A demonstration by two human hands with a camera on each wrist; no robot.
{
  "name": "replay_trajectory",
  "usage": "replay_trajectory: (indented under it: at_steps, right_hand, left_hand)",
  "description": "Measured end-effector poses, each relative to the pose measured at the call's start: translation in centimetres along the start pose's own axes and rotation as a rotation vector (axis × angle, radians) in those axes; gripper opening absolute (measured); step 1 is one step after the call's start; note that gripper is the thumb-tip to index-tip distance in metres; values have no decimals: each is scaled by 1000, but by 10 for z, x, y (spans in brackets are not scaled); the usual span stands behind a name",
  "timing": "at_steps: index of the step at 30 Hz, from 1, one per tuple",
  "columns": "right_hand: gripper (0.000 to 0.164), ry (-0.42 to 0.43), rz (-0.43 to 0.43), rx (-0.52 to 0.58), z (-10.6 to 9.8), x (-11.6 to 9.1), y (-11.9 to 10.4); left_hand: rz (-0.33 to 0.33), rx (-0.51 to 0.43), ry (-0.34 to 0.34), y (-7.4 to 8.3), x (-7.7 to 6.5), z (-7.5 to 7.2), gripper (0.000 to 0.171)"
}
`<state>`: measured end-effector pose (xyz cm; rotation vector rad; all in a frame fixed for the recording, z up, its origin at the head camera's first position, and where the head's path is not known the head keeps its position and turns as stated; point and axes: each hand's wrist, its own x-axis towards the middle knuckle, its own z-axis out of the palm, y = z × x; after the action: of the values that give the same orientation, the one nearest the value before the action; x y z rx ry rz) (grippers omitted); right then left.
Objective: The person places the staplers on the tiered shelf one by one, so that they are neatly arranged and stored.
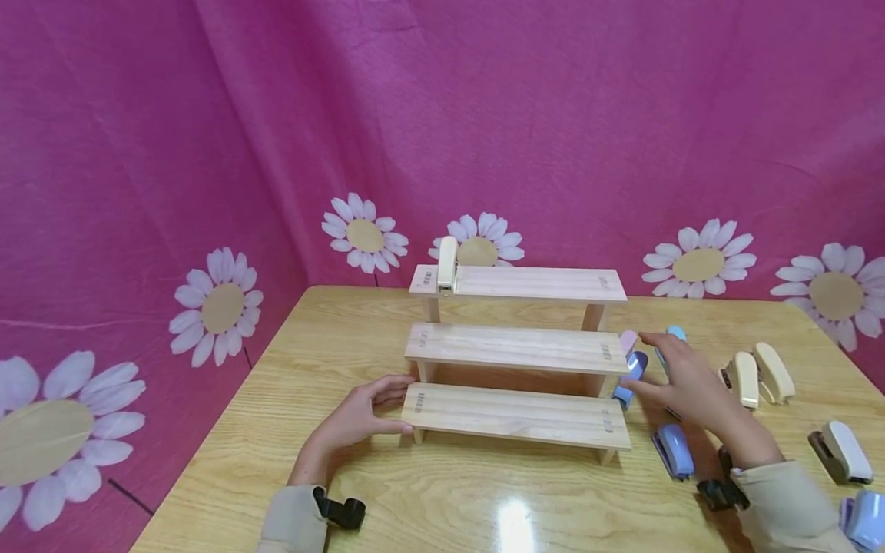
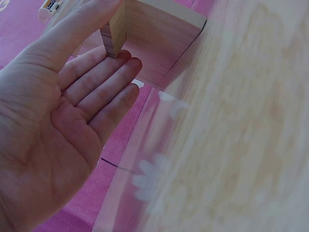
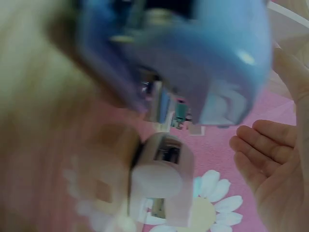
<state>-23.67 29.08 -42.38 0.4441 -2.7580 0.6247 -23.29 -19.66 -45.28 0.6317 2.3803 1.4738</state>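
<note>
A three-step wooden display rack (image 1: 512, 415) stands on the table. My left hand (image 1: 356, 415) is at the left end of its lowest step, thumb and fingers spread around the corner. In the left wrist view its fingers (image 2: 108, 96) are nearly straight, their tips against or very near the wood. One cream stapler (image 1: 447, 265) sits at the left of the top step. My right hand (image 1: 694, 388) hovers off the rack's right end, above several staplers, fingers loosely bent and holding nothing. Below it lies a periwinkle stapler (image 1: 673, 452); a blue stapler (image 1: 631, 380) is beside the rack.
Right of my right hand stand two cream staplers (image 1: 773, 372), then a white-and-grey stapler (image 1: 842, 453) and a light blue stapler (image 1: 866, 521) near the edge. A pink cloth with daisies (image 1: 525, 138) hangs behind and left of the wooden table (image 1: 429, 499).
</note>
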Motion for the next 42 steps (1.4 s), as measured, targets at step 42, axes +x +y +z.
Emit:
replay_trajectory:
  at_steps: [42]
  right_hand:
    - [87, -102, -14, -100, 9, -4, 6]
  left_hand:
    - [-4, -29, 5, 1, -2, 1, 73]
